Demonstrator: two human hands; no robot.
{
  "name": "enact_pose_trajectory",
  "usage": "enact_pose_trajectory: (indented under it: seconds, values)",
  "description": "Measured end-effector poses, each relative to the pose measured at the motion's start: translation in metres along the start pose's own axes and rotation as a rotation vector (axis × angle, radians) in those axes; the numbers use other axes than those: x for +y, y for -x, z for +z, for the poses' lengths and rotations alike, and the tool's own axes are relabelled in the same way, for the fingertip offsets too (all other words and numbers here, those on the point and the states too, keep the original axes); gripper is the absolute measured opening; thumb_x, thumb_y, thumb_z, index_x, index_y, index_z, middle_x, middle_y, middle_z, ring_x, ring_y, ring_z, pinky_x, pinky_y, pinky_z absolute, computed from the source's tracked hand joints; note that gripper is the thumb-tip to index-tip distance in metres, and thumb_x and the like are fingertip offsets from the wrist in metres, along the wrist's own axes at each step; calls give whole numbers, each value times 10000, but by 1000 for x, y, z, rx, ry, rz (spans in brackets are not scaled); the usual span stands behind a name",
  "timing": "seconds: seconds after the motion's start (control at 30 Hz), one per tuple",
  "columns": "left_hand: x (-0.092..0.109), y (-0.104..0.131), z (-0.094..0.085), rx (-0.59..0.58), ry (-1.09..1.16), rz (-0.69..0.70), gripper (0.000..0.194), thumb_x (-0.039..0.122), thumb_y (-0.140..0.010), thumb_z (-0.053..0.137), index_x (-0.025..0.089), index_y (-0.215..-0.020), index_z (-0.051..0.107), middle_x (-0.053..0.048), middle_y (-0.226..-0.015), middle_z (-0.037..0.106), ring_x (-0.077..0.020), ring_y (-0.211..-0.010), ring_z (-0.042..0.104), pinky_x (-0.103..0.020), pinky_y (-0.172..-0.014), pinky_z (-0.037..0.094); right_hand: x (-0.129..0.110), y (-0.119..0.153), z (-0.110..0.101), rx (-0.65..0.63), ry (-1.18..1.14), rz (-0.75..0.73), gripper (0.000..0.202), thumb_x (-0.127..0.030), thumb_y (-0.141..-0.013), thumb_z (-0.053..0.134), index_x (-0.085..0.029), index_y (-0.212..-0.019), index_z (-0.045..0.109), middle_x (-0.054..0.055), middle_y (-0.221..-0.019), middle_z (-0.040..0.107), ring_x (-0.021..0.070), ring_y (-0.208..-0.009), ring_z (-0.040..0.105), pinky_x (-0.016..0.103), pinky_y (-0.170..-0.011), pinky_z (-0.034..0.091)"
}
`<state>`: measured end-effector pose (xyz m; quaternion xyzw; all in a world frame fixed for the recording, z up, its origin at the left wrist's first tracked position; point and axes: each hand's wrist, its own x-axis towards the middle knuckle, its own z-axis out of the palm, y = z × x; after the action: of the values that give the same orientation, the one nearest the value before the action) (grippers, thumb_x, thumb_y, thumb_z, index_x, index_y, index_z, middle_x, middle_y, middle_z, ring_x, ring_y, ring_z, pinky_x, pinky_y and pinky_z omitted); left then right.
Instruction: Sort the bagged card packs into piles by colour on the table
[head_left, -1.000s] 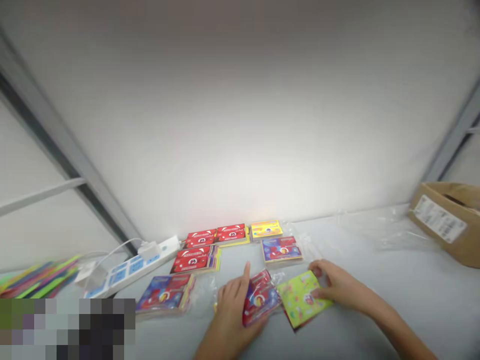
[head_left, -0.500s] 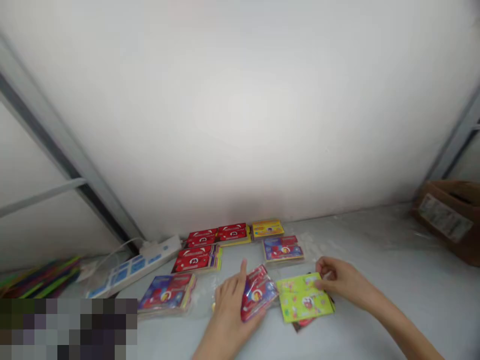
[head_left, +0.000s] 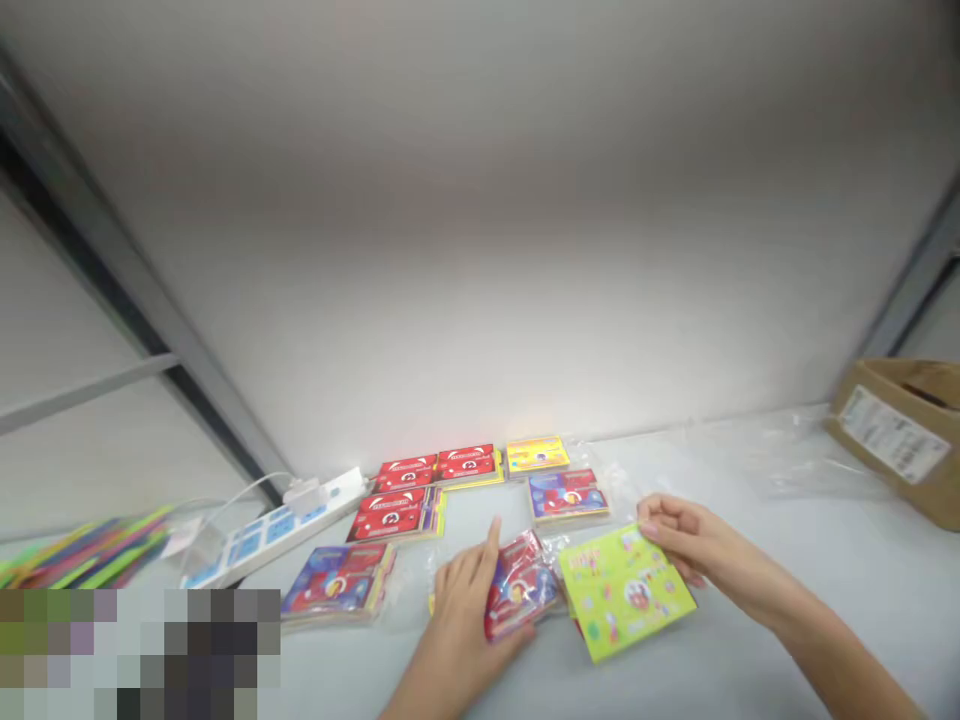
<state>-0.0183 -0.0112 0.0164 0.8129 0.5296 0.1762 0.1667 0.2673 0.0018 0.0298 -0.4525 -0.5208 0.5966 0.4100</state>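
Note:
My left hand (head_left: 463, 615) rests at the left side of a red and blue card packet (head_left: 521, 590) in clear plastic. Its index finger points away from me and its thumb stretches along the packet's near edge, the two apart. A sliver of yellow shows beside its fingers, mostly hidden. My right hand (head_left: 679, 540) pinches the far right corner of a green printed card (head_left: 626, 590), which is tilted up off the table. Something red peeks out under the card's left edge; the rest of it is covered.
Several red card stacks (head_left: 390, 515), a yellow stack (head_left: 537, 455) and blue-red stacks (head_left: 568, 497) lie toward the wall. A white power strip (head_left: 277, 525) with a cable stands left, near colourful strips (head_left: 97, 550). A cardboard box (head_left: 900, 440) sits right, beside clear plastic film (head_left: 787, 455).
My right hand has lifted and turned the green card, moving it slightly right and covering more of the red piece below. My left hand stays by the packet.

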Motion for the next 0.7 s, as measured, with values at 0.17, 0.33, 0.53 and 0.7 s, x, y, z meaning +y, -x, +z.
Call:
enact_pose_trajectory:
  seconds: [0.17, 0.33, 0.53, 0.7]
  values:
    - [3, 3, -1, 2, 13, 41, 966, 252, -685, 678, 306, -1397, 27, -37, -1271, 447, -248, -1140, 383, -400, -984, 291, 10, -13, 5, 292, 1, -29, 361, -536, -666, 612, -202, -730, 490, -93, -421, 389, 60, -363, 312, 200, -372, 226]
    - [3, 2, 0, -1, 17, 61, 972, 276, -688, 682, 321, -1394, 15, -52, -1279, 440, -271, -1142, 379, -439, -977, 293, 13, -15, 11, 324, -14, -48, 361, -542, -637, 626, -212, -714, 501, -89, -414, 407, 67, -353, 329, 204, -364, 238]
    - [4, 1, 1, 2, 22, 58, 994, 270, -680, 691, 324, -1392, -1, -42, -1246, 461, -260, -1126, 392, -426, -976, 292, 21, -19, 12, 295, 16, -17, 339, -530, -645, 616, -215, -685, 500, -99, -408, 400, 57, -325, 328, 194, -336, 237]
    - [4, 2, 0, 0, 34, 56, 981, 259, -691, 677, 326, -1392, -7, -42, -1247, 452, -265, -1123, 390, -434, -971, 304, 30, -21, 14, 197, 105, 44, 319, -502, -658, 609, -204, -674, 498, -108, -360, 415, 47, -281, 313, 182, -314, 238]
